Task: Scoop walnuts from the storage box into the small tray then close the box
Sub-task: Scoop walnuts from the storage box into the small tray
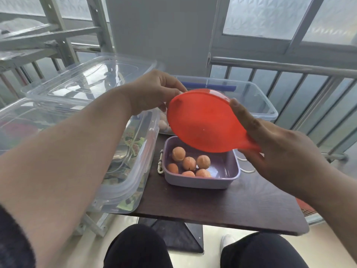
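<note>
The red scoop (201,120) is smooth plastic with a soft sheen. The lilac small tray (222,178) is matt plastic; the walnuts (203,161) in it look rough and dull. The storage boxes (257,105) and lid (87,82) are clear glossy plastic. The desk (241,207) is dark wood-grain, faintly shiny. The railing (280,68) is brushed metal.

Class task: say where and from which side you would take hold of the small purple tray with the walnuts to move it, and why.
Grip the purple tray by its two short side walls, coming from above with a hand at each end. It sits flat and open-topped on the dark table, its rim is exposed, and the walnuts lie loose, so it likely needs to stay level.
</note>
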Motion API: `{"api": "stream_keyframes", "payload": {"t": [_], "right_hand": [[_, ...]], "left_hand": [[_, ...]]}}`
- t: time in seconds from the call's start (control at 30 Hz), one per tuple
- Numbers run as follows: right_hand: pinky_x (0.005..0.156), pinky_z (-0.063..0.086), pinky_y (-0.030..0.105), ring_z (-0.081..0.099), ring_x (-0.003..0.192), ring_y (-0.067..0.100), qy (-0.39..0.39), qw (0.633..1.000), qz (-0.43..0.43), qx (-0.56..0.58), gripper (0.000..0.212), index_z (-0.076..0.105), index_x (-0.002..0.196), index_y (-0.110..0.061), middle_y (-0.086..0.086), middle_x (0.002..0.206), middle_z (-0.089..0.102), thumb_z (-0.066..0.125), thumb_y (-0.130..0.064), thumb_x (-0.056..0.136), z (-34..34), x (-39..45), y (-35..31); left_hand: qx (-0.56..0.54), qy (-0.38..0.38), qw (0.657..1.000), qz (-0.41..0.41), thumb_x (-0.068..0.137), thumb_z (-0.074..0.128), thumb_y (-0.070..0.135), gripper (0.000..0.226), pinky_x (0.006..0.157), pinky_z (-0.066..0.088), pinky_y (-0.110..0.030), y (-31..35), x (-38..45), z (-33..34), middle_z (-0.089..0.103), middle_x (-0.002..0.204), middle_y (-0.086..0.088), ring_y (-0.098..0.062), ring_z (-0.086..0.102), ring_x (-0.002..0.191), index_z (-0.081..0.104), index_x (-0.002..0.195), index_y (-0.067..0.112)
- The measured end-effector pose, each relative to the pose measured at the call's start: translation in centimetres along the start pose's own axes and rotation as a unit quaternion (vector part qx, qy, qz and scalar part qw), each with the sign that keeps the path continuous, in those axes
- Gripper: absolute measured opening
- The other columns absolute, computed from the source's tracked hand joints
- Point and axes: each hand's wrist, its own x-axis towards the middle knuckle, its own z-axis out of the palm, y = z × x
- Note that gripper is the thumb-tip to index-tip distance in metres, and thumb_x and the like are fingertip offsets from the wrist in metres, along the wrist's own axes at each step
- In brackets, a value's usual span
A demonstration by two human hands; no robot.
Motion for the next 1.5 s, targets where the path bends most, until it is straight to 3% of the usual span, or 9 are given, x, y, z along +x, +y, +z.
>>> {"api": "stream_keyframes", "payload": {"t": [0.23,0.3,0.4,0.5,0.73,0.93,1.0,1.3,1.5], "right_hand": [[0.049,0.055,0.047,0.064,0.065,0.04,-0.049,0.998,-0.018,-0.019,0.1,0.001,0.164,-0.051,0.001,0.106,0.07,0.069,-0.028,0.095,0.2,-0.1,-0.1],[0.05,0.055,0.048,0.064,0.066,0.04,-0.047,0.999,-0.008,-0.014,0.103,0.0,0.164,-0.052,0.001,0.104,0.069,0.071,-0.026,0.094,0.3,-0.2,0.0],[0.049,0.054,0.047,0.061,0.064,0.037,-0.058,0.998,0.001,-0.016,0.106,0.0,0.164,-0.052,-0.002,0.097,0.065,0.074,-0.025,0.093,0.5,-0.2,-0.2],[0.048,0.053,0.044,0.059,0.063,0.033,-0.066,0.998,0.006,-0.013,0.107,0.001,0.164,-0.052,-0.004,0.093,0.062,0.075,-0.025,0.092,0.7,-0.3,-0.3],[0.063,0.049,0.043,0.051,0.064,0.022,-0.052,0.99,0.094,0.096,0.115,-0.006,0.161,-0.057,-0.014,0.078,0.051,0.079,-0.028,0.09,0.7,0.3,0.8],[0.079,0.039,0.031,0.059,0.081,0.021,0.01,0.971,0.177,0.163,0.122,-0.012,0.158,-0.061,-0.003,0.113,0.061,0.082,-0.022,0.089,0.3,4.0,3.1],[0.084,0.041,0.034,0.06,0.087,0.027,0.017,0.967,0.195,0.162,0.123,-0.013,0.158,-0.059,0.002,0.108,0.061,0.081,-0.022,0.09,0.7,6.0,4.1],[0.07,0.048,0.043,0.061,0.084,0.036,-0.049,0.983,0.162,-0.066,0.113,-0.024,0.153,-0.061,0.007,0.104,0.057,0.061,-0.015,0.093,4.6,14.7,6.7],[0.075,0.054,0.045,0.069,0.096,0.036,-0.104,0.976,0.106,-0.162,0.1,-0.017,0.157,-0.059,0.008,0.116,0.059,0.051,-0.012,0.1,6.6,18.3,6.5]], "left_hand": [[0.066,0.087,0.994,-0.012,0.092,0.071,0.012,0.016,0.075,0.06,-0.036,-0.4,0.3,-0.3,0.078,0.086,-0.008,-0.013,0.068,0.075,0.083,0.102,0.015],[0.09,0.109,0.99,-0.02,0.092,0.072,0.008,0.02,0.078,0.06,-0.028,-0.6,0.4,-0.5,0.08,0.094,-0.001,-0.01,0.071,0.08,0.082,0.106,0.018],[0.123,0.125,0.984,-0.037,0.09,0.075,0.009,0.023,0.063,0.049,-0.012,-0.7,0.5,-0.5,0.074,0.089,0.007,0.006,0.065,0.067,0.081,0.108,0.022],[0.139,0.135,0.979,-0.062,0.086,0.078,0.014,0.026,0.062,0.045,-0.018,-0.9,0.6,-0.5,0.068,0.085,0.005,-0.004,0.062,0.068,0.082,0.11,0.022],[0.132,0.152,0.974,-0.101,0.083,0.079,0.016,0.028,0.092,0.058,-0.033,-0.9,0.7,-0.6,0.075,0.113,-0.003,-0.018,0.071,0.11,0.083,0.11,0.024],[0.177,0.143,0.966,-0.126,0.082,0.078,0.02,0.03,0.095,0.058,-0.036,-0.9,0.5,-0.7,0.074,0.108,-0.003,-0.019,0.07,0.102,0.081,0.11,0.029],[0.191,0.131,0.965,-0.12,0.082,0.079,0.021,0.028,0.093,0.057,-0.034,-0.7,0.4,-0.6,0.076,0.105,-0.003,-0.019,0.07,0.099,0.082,0.108,0.029],[0.214,0.085,0.968,-0.094,0.088,0.075,0.019,0.012,0.08,0.047,-0.02,-0.2,0.2,-0.1,0.071,0.097,0.014,-0.006,0.065,0.09,0.087,0.084,0.019],[0.215,0.067,0.97,-0.089,0.089,0.075,0.019,0.013,0.067,0.033,0.007,-0.4,0.2,-0.3,0.059,0.104,0.01,-0.001,0.055,0.101,0.086,0.085,0.013]]}}
